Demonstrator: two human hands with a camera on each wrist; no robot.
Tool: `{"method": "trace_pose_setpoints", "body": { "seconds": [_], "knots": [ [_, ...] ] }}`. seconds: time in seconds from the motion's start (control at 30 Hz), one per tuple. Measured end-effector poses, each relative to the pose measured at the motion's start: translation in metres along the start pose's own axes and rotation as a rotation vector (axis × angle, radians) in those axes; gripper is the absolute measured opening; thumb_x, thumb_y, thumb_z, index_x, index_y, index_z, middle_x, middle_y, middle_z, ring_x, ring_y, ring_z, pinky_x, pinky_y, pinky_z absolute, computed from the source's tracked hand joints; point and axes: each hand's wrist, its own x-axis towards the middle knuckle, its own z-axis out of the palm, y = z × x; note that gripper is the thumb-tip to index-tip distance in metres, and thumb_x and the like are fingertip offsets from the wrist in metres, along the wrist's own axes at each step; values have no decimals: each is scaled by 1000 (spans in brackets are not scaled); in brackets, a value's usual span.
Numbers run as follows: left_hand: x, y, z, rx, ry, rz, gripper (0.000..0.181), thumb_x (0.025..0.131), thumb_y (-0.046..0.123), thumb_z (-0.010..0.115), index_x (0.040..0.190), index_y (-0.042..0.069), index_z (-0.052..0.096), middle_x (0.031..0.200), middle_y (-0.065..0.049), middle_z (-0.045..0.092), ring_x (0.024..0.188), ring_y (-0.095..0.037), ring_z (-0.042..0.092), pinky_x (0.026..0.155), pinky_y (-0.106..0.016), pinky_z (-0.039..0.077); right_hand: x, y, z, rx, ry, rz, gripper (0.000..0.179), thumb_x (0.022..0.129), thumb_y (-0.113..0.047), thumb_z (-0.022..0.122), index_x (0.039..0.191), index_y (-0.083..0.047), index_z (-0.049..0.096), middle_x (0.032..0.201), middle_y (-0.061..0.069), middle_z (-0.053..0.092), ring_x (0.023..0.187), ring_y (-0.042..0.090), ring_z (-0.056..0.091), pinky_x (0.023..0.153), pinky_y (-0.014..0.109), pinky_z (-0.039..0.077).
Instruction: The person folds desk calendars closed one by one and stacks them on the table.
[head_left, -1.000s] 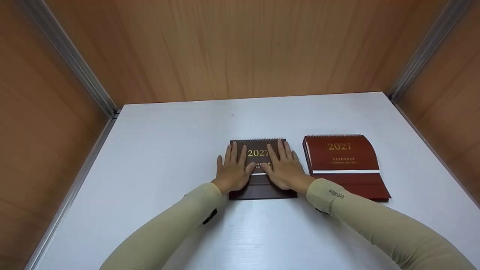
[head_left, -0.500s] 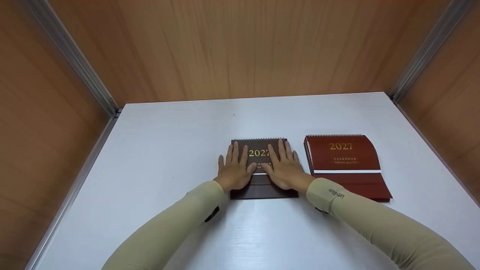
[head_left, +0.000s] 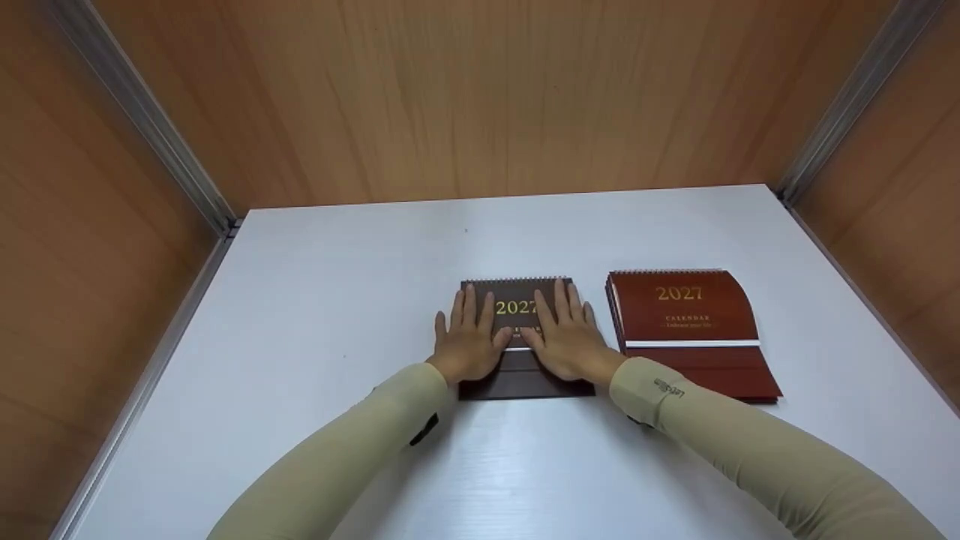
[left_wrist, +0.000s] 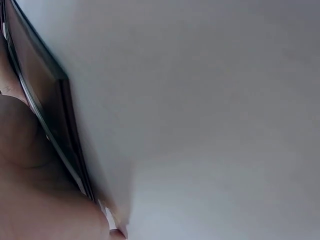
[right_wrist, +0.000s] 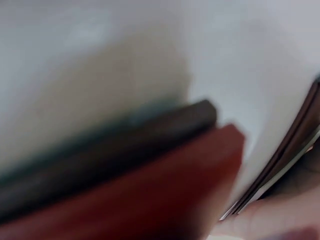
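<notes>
A dark brown desk calendar (head_left: 525,385) with gold "2027" lettering lies flat, its wire binding along the far edge. Both hands rest on it with fingers spread and straight. The left hand (head_left: 465,346) covers its left part, fingers pointing to the binding. On the right part lies the right hand (head_left: 571,343), and the two thumbs come near each other over the lower lettering. In the left wrist view the brown calendar's near corner (left_wrist: 62,85) shows beside the palm. A red "2027" calendar (head_left: 694,315) lies to the right, partly behind the right forearm; no hand holds it.
The white tabletop (head_left: 345,300) carries both calendars. Wood-grain panels stand behind it (head_left: 480,97) and at both sides, joined by grey metal corner posts. In the right wrist view the red calendar's edge (right_wrist: 190,175) is close to the camera.
</notes>
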Motion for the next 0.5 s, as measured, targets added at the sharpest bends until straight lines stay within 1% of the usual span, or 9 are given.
{"method": "trace_pose_setpoints", "body": {
  "seconds": [0.5],
  "knots": [
    [-1,2,-1,10,3,-6,76,113,57,21,171,16,-5,175,-15,-23,162,-32,-21,130,-63,-3,-1,-1,-2,-10,-1,2,76,115,-51,28,170,-5,5,173,29,-13,161,47,-12,129,65,3]
  ]
}}
